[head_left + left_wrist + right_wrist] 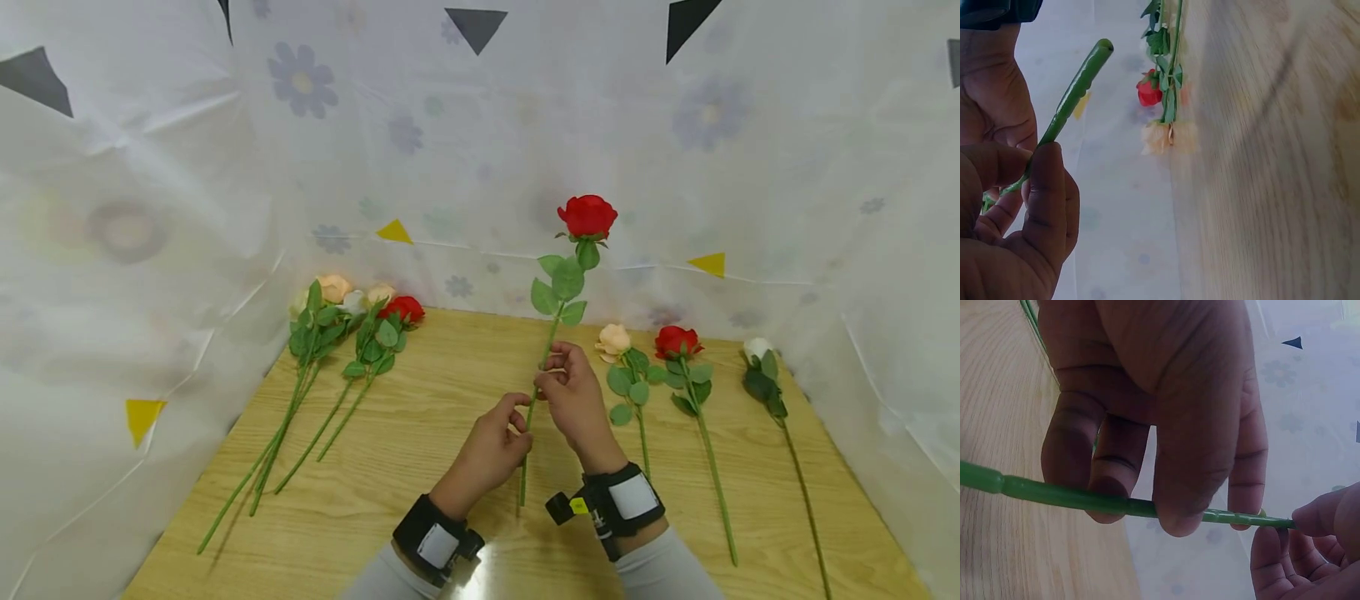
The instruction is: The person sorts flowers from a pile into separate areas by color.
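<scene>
Two-handed hold on a single flower; clock directions are read in the head view from the hands, with 12 o'clock at the far side. The held red rose (pixel 567 279) is raised in front of the person, slanting, its bloom between 12 and 1 o'clock and its lower stem end near 6. The left hand (pixel 483 446) has a narrow grip, thumb and forefinger pinching the lower stem; in the left wrist view the stem end projects beyond the fingers. The right hand (pixel 576 404), higher on the same stem, likewise has a narrow grip, the stem pinched between thumb and fingers. On the wood-grained worktop (pixel 465 354), a group of roses (pixel 311 337) with peach, white and red blooms lies toward 10 o'clock. A peach rose (pixel 639 392) lies nearest on the other side, its bloom just short of 2 o'clock; next are a second red rose (pixel 679 342), its bloom at 2, and a white rose (pixel 763 385), its bloom between 2 and 3. Beyond, at 12 o'clock, hangs a flower-printed sheet (pixel 450 158).
</scene>
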Available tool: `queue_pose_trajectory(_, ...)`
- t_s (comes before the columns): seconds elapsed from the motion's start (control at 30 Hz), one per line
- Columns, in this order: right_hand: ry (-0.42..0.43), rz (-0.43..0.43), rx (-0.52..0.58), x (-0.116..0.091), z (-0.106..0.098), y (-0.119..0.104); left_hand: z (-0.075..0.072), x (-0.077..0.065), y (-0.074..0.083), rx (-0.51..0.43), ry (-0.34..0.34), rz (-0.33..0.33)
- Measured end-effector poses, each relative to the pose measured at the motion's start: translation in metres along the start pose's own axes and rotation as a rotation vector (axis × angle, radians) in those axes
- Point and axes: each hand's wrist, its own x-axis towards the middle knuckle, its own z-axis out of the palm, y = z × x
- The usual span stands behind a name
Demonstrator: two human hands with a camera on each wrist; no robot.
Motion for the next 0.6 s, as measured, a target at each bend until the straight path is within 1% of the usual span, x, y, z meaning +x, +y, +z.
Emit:
queue_pose_trajectory(0.2, -0.002, 0.005, -0.017, 0.001, -0.004, 0.001, 0.002, 0.002, -0.001, 0.031, 0.011, 0.003)
queue_pose_trajectory(0.3, -0.001, 0.022, -0.045, 0.002, -0.009, 0.004, 0.001, 0.003, -0.003, 0.045, 0.014, -0.026)
queue_pose_trajectory(0.37, -0.004, 0.044, -0.072, 0.003, -0.015, 0.007, -0.003, 0.004, -0.006, 0.057, 0.013, -0.047)
queue_pose_trajectory(0.47, -0.025, 0.073, -0.118, 0.005, -0.030, 0.013, -0.015, 0.005, -0.013, 0.082, 0.014, -0.070)
queue_pose_trajectory(0.53, -0.049, 0.092, -0.164, 0.005, -0.045, 0.015, -0.028, 0.004, -0.019, 0.095, 0.020, -0.078)
queue_pose_trajectory(0.6, -0.071, 0.106, -0.234, 0.006, -0.062, 0.018, -0.041, 0.003, -0.028, 0.115, 0.040, -0.095)
